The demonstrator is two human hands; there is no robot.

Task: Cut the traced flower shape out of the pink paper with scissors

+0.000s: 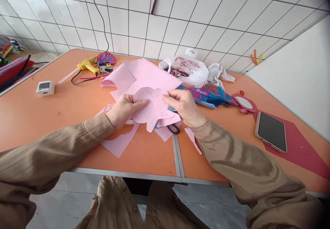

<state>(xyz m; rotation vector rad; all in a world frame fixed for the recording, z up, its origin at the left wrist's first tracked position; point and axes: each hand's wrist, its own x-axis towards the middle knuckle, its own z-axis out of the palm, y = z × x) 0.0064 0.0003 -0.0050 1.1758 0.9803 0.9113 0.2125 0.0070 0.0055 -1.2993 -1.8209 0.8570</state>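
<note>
Between my two hands a cut-out piece of pink craft sheet (151, 107) with drawn curved lines is held up above the table. My left hand (126, 107) pinches its left edge, thumb on top. At the upper right edge my right hand (182, 103) grips it between thumb and fingers. A larger pink sheet (144, 72) lies behind, with a slit in it. Pink offcuts (121, 143) are scattered beneath the hands. A black loop, perhaps a scissors handle (174, 128), shows under the cut-out; the rest is hidden.
A yellow glue gun (88, 66) and a small white box (45, 88) lie at left. A white plastic bag (192, 71) and patterned blue wrapping (208, 95) sit behind. At right, a phone (272, 132) rests on a red sheet (306, 150). A metal seam (177, 157) divides the orange table.
</note>
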